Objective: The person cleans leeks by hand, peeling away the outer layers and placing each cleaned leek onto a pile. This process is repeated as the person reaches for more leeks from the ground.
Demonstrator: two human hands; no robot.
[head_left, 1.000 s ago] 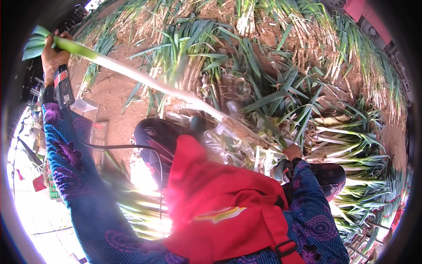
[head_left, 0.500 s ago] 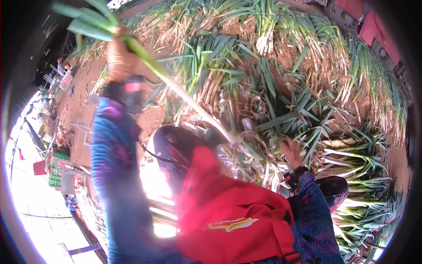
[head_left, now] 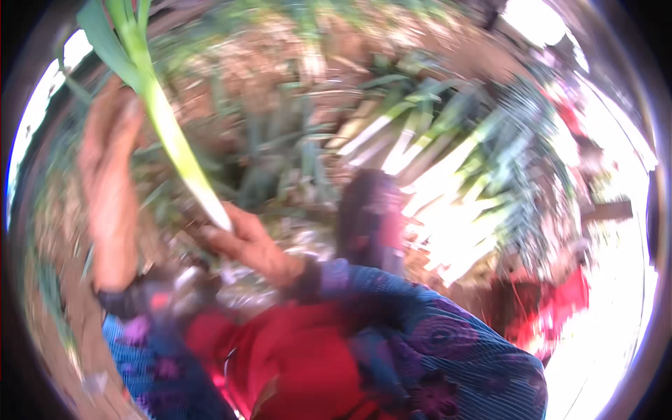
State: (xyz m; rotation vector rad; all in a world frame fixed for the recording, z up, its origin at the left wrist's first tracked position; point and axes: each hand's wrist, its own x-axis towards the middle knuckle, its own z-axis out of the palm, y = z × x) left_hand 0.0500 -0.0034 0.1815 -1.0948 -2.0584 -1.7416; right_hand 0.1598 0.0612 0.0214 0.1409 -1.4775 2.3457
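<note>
A long leek [head_left: 170, 133] slants across the left side, its green leaves at the top and its white root end lower right. My right hand [head_left: 255, 243] has thumb and fingers closed round that white end. Beside the leafy upper part is my left hand [head_left: 110, 175], blurred, its fingers stretched upward and apart. Whether it touches the leek I cannot tell. Cleaned leeks [head_left: 448, 164] with bright white stalks lie in a row to the right, past my knee [head_left: 369, 217].
More leeks [head_left: 308, 35], smeared by motion, cover the soil at the back. Loose leaves and peelings [head_left: 280, 245] lie in front of me. A red item [head_left: 560, 301] sits at the right, near a strongly lit area.
The view has swung to the right, bringing the row of cleaned leeks closer to the middle. My right hand has come up onto the white end; my left hand's grip on the leek has loosened.
</note>
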